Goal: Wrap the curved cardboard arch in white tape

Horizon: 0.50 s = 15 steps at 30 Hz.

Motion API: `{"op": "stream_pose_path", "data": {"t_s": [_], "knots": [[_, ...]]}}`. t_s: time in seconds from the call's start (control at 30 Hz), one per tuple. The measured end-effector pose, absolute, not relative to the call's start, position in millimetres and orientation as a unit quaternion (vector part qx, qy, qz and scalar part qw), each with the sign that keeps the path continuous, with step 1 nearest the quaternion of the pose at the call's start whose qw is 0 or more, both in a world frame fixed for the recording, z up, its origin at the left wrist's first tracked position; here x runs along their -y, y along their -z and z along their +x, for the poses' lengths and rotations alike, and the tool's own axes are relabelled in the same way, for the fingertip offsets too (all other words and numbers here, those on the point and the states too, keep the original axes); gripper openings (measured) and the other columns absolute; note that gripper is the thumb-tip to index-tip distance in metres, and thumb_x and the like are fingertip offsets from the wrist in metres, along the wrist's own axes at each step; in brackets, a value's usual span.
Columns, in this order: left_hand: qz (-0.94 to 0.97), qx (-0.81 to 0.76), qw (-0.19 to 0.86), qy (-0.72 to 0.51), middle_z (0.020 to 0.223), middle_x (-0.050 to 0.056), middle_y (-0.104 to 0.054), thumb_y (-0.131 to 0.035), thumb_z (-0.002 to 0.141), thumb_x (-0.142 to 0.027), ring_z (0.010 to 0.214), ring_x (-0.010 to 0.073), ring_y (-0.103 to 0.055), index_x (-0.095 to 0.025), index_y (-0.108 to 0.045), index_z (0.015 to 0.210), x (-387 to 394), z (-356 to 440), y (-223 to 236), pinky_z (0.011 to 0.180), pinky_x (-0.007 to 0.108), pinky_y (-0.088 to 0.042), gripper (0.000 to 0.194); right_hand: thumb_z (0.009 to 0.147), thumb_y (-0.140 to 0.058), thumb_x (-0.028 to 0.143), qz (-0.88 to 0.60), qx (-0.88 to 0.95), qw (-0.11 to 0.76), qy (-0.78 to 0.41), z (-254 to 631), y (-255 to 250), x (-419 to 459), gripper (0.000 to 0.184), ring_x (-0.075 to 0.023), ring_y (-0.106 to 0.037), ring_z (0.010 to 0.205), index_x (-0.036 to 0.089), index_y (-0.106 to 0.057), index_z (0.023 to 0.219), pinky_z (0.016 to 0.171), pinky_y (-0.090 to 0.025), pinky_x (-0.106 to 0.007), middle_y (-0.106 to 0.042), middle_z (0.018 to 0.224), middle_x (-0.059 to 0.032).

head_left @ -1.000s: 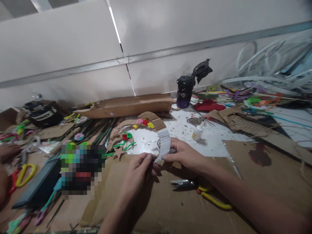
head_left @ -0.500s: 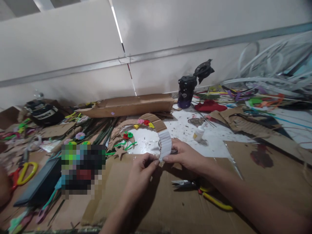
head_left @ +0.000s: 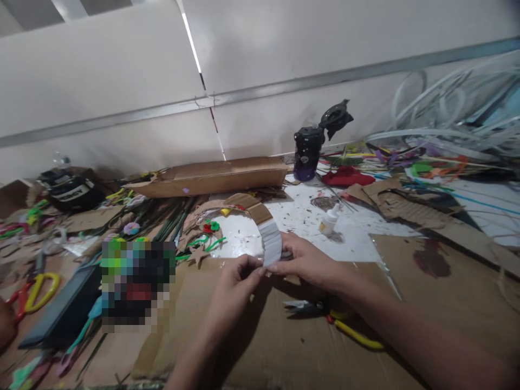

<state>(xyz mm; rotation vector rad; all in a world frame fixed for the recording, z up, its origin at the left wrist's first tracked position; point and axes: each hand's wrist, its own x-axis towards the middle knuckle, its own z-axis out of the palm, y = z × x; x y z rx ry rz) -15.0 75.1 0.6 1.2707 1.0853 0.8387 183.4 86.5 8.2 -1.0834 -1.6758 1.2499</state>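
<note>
The left hand (head_left: 239, 281) rose from the bottom of the view with the wrist bent, and the right hand (head_left: 309, 262) reached in from the lower right along a long, low forearm. The two met at the lower end of a curved cardboard strip (head_left: 271, 242), its end faced in white ribbed paper. The left thumb and fingers were curled and pinched that end from the near side, while the right thumb and fingers grasped it from the other side; neither hand was released. The strip stood upright and curved away from the hands into a brown arc above a glossy white sheet (head_left: 239, 235).

Under the hands lay a flat cardboard sheet (head_left: 260, 336), with one pair of yellow-handled snips (head_left: 320, 314) on it just below the right wrist. Beyond the strip stood one small white glue bottle (head_left: 330, 220), and one cluster of red and green felt flowers (head_left: 209, 227) lay inside the arc. To the left, one pair of yellow-and-red-handled scissors (head_left: 36, 292) lay beside another person's hand (head_left: 6, 322) at the edge of the view. Farther off were one long cardboard trough (head_left: 211, 177), one black bottle (head_left: 307, 154) with its lid (head_left: 336, 118) raised, and one red felt piece (head_left: 347, 176). A tangle of white tubing (head_left: 447, 114) rose at the far right against the wall panel (head_left: 101, 70).
</note>
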Motion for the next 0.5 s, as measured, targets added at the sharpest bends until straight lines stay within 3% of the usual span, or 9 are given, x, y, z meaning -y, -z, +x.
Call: {"op": "stream_pose_path", "data": {"t_s": [0.23,0.4,0.5], "knots": [[0.555,-0.483,0.591,-0.33,0.063,0.001,-0.058,-0.071,0.081,-0.036,0.06,0.0163,-0.051,-0.018,-0.063,0.073,-76.7,-16.8,-4.5,0.058,0.028,-0.037,0.021,0.08,-0.068,0.019,-0.499,0.665,0.357,-0.426,188.0,-13.7,-85.1,0.006,-0.0248,-0.063,0.097,0.019,-0.073,0.075,0.092,-0.046,-0.036,-0.069,0.096,-0.0064],[0.558,-0.478,0.584,-0.344,0.073,0.002,-0.059,-0.068,0.085,-0.036,0.067,0.0159,-0.049,-0.018,-0.066,0.078,-75.2,-14.7,-8.1,0.061,0.028,-0.037,0.02,0.082,-0.067,0.019,-0.494,0.68,0.342,-0.42,186.9,-13.9,-85.3,0.008,-0.0268,-0.062,0.105,0.018,-0.075,0.081,0.096,-0.044,-0.038,-0.071,0.105,-0.0088],[0.563,-0.476,0.587,-0.334,0.072,0.003,-0.061,-0.074,0.079,-0.037,0.068,0.0176,-0.052,-0.018,-0.066,0.077,-76.1,-13.8,-4.4,0.064,0.029,-0.039,0.021,0.082,-0.068,0.017,-0.501,0.689,0.328,-0.408,186.2,-13.5,-85.5,0.008,-0.0278,-0.062,0.108,0.018,-0.076,0.083,0.097,-0.044,-0.039,-0.072,0.108,-0.0089]]}}
